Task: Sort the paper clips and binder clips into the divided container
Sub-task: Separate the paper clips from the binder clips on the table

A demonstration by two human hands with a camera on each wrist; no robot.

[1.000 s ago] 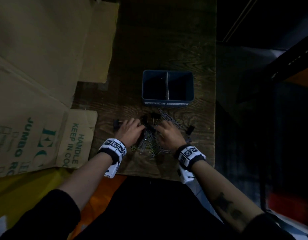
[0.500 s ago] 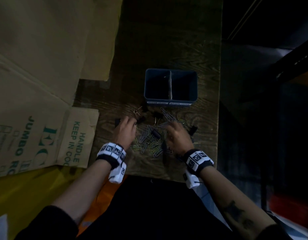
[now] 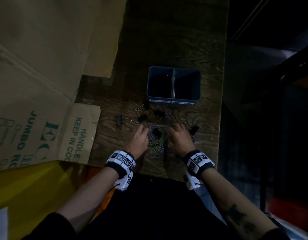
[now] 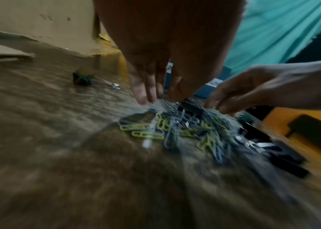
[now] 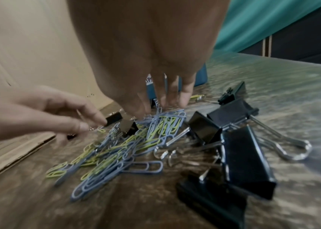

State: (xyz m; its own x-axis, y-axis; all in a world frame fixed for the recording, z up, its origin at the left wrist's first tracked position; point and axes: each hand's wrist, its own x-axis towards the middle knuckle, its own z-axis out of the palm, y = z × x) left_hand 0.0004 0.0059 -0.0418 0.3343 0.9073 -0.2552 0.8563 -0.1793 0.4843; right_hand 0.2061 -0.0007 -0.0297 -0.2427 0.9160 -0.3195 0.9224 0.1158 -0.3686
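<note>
A blue container with a middle divider and two white labels stands on the dark wooden table. In front of it lies a pile of blue and yellow paper clips. Black binder clips lie around it: one far left, one right, several large ones. My left hand reaches into the pile's left side, a fingertip touching a small black binder clip. My right hand has straight fingers down on the pile's far edge.
Flattened cardboard boxes cover the table's left side and lean up behind. The table's right edge drops into darkness. Loose binder clips and a chain of paper clips lie between my hands and the container.
Both hands have drawn back toward me. The left hand has left the scattered binder clips on the left and come in against the pile, uncovering them.
</note>
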